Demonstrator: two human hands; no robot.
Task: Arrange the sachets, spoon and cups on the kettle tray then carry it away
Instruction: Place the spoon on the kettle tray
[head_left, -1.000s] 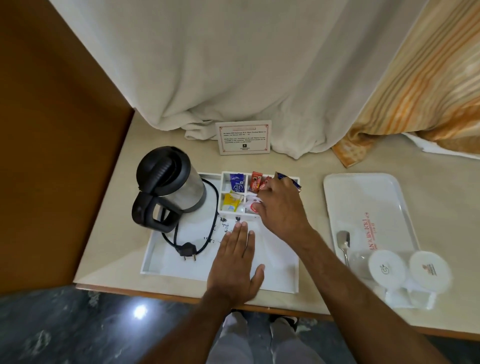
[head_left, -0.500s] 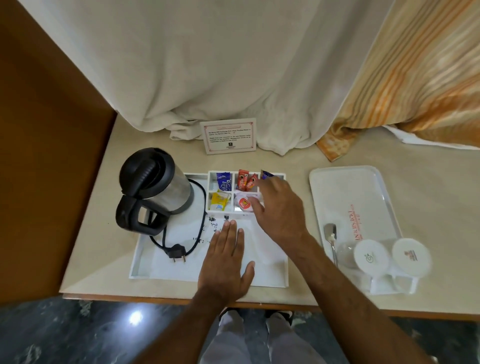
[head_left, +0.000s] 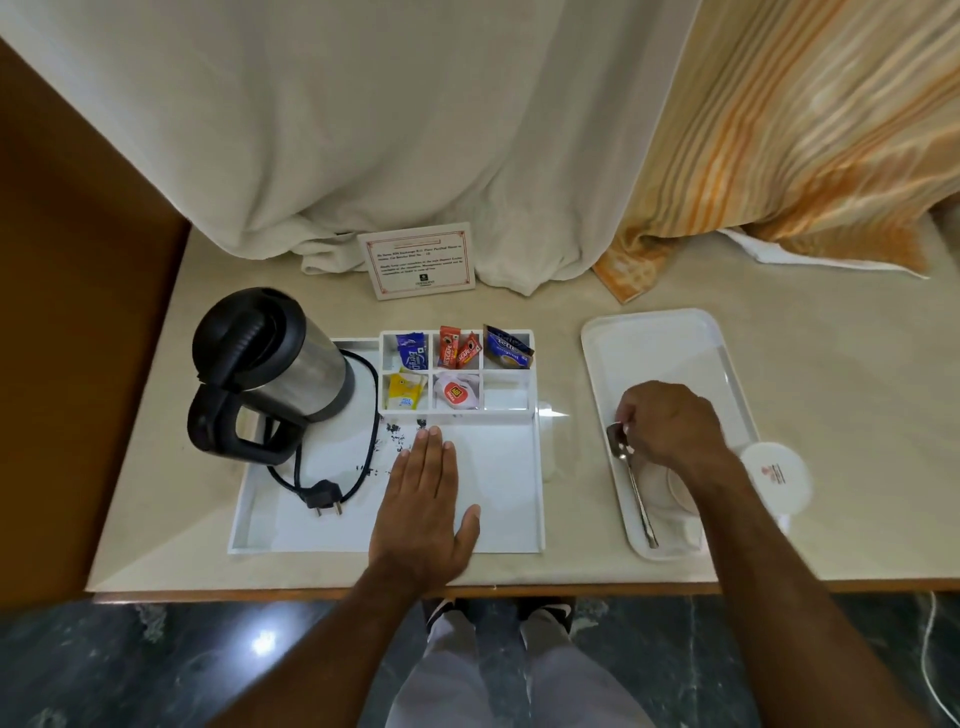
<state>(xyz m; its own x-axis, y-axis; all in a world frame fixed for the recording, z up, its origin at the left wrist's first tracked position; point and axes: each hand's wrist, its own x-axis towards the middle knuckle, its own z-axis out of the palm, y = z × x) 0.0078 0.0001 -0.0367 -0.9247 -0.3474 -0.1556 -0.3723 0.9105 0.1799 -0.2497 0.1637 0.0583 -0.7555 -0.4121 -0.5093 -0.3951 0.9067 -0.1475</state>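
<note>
The white kettle tray (head_left: 509, 519) holds a black and steel kettle (head_left: 270, 364) and a divided box of sachets (head_left: 457, 349): blue, red, dark blue, yellow and white ones. My left hand (head_left: 423, 509) lies flat and open on the tray's bare floor. To the right, a second white tray (head_left: 660, 348) carries a metal spoon (head_left: 640, 499) and two lidded cups; one cup (head_left: 776, 475) shows fully, the other cup (head_left: 667, 486) is half hidden by my wrist. My right hand (head_left: 667, 423) is curled over the spoon, fingertips pinching its bowl end.
The kettle's cord and plug (head_left: 324, 498) lie loose on the kettle tray beside dark specks. A printed card (head_left: 418, 260) stands at the back against a white curtain. An orange striped curtain hangs at the right. A brown wall borders the left; the counter's front edge (head_left: 311, 584) is near.
My right hand left the sachet box, where a dark blue sachet now sits, and moved right onto the spoon. My left hand stayed flat on the kettle tray.
</note>
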